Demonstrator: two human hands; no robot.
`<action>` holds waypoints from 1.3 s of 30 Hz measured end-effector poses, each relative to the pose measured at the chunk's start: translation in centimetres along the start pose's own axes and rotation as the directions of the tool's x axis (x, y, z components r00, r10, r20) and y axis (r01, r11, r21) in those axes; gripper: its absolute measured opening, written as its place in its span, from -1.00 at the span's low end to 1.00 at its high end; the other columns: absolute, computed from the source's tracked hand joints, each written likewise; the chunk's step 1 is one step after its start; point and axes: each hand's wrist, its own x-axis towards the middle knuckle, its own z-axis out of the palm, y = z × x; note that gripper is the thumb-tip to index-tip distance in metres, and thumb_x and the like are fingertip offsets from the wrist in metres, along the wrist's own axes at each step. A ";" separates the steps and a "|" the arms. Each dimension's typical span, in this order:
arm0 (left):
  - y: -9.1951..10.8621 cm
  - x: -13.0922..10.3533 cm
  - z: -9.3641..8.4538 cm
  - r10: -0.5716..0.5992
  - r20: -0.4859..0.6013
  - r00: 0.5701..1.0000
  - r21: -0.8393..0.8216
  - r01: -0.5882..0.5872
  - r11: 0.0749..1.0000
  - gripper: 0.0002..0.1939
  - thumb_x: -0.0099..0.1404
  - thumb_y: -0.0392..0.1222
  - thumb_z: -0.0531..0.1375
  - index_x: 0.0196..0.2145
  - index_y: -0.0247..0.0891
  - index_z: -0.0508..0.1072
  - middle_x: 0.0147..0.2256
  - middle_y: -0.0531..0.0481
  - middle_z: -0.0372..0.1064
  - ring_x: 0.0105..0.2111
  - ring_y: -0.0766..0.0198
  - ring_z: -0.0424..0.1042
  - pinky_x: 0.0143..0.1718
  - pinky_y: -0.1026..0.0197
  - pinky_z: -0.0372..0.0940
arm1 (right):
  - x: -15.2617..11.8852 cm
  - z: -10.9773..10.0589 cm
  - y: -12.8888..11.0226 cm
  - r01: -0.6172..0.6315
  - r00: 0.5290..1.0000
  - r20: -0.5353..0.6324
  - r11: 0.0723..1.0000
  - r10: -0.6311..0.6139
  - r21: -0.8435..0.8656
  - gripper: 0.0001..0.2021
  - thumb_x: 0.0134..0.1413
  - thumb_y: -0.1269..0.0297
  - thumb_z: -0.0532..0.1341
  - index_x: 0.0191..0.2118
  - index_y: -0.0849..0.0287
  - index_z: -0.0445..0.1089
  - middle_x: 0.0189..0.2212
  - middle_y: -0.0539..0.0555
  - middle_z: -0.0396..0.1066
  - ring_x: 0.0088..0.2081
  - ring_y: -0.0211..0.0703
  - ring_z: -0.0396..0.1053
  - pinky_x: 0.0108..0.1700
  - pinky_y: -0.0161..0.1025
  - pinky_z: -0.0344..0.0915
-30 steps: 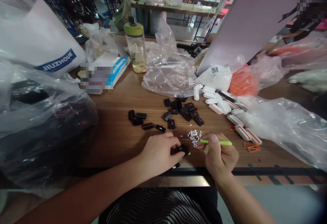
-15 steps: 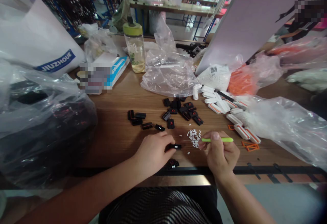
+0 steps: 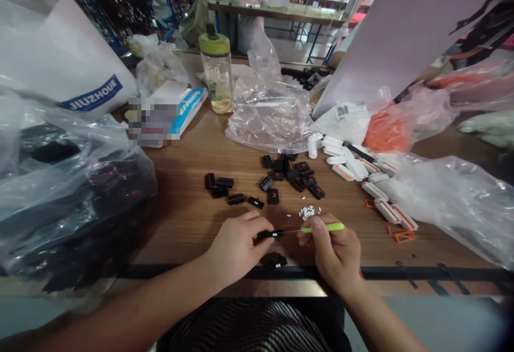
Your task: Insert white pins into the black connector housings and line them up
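My left hand (image 3: 241, 242) is closed on a small black connector housing (image 3: 274, 234) with white dots on its near face. Between the fingers of my right hand (image 3: 335, 250) is a thin pick with a yellow-green handle (image 3: 323, 228); its fine metal shaft points left and reaches close to the housing. Whether the tip touches it I cannot tell. Just beyond my right hand lies a small pile of tiny white plugs (image 3: 308, 212). Another black housing with white dots (image 3: 277, 262) rests at the table's front edge, and one more (image 3: 256, 202) lies beyond my left hand.
Several black housings (image 3: 273, 196) are scattered farther back on the wooden table (image 3: 180, 207). White connectors (image 3: 387, 211) and orange clips (image 3: 403, 235) lie to the right. Clear plastic bags (image 3: 273, 111) and a water bottle (image 3: 217, 74) stand behind; a large bag (image 3: 72, 197) fills the left.
My right hand has moved left with the pick, from over the white plugs to beside the black housing. The left hand keeps its hold. The whole view has shifted slightly.
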 end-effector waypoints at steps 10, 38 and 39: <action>0.0 -0.1 0.2 -0.009 -0.007 1.000 -0.002 0.009 1.000 -0.92 0.24 -0.33 0.26 -0.30 -0.22 0.55 -0.37 0.06 0.38 -0.48 0.35 0.36 -0.42 0.26 0.26 | -0.2 -0.3 0.0 0.093 0.994 0.064 0.984 -0.084 -0.155 -0.75 0.31 0.36 0.09 -0.40 0.16 0.41 -0.55 -0.03 0.46 -0.57 -0.31 0.43 -0.47 -0.35 0.37; -0.1 -0.1 0.2 -0.003 -0.001 1.000 0.018 0.003 1.000 -0.93 0.25 -0.30 0.24 -0.31 -0.20 0.53 -0.38 0.08 0.36 -0.48 0.34 0.36 -0.39 0.23 0.27 | -0.5 -0.1 0.0 0.124 0.992 0.040 0.981 -0.119 -0.151 -0.77 0.30 0.41 0.09 -0.37 0.16 0.42 -0.53 -0.03 0.47 -0.56 -0.32 0.44 -0.47 -0.36 0.38; 0.0 -0.1 0.2 -0.004 -0.002 1.000 0.016 0.004 1.000 -0.94 0.24 -0.31 0.25 -0.31 -0.21 0.53 -0.38 0.08 0.35 -0.47 0.34 0.35 -0.39 0.23 0.27 | -0.6 -0.1 0.0 0.134 0.991 0.038 0.980 -0.130 -0.146 -0.77 0.29 0.42 0.09 -0.37 0.16 0.42 -0.53 -0.03 0.47 -0.55 -0.32 0.44 -0.46 -0.36 0.38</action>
